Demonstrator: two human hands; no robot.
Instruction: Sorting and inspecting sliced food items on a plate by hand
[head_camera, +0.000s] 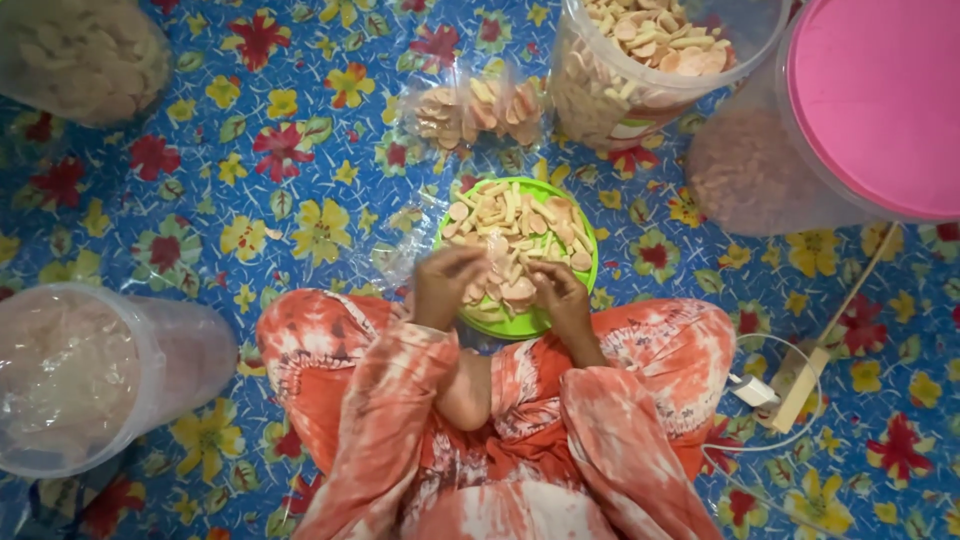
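Lap: orange and white patterned sleeves and knees lie closest under the camera, the person seated on a blue flowered floor mat.
Left hand: the left hand curls at the near rim of the green plate, its grip narrow, fingers bunched around what looks like a clear bag; I cannot tell what else is inside the fist.
Right hand: the right hand rests on the plate's near edge among the pale crackers, fingers bent; whether they pinch a piece I cannot tell.
Crackers: heaped on the plate just beyond the knees, round and stick-shaped, pink and cream.
Beyond: filled clear packets lie past the plate; an open clear tub of the same crackers stands behind them, touching a tub with a pink lid.
Sides: a frosted tub lies by the left knee; another clear container sits far left; a white power strip and cable lie at the right.
Risk: both hands press the near rim, so the plate could tip and spill crackers onto the mat; brittle pieces may snap if squeezed; a loose bag mouth could let pieces slip out.
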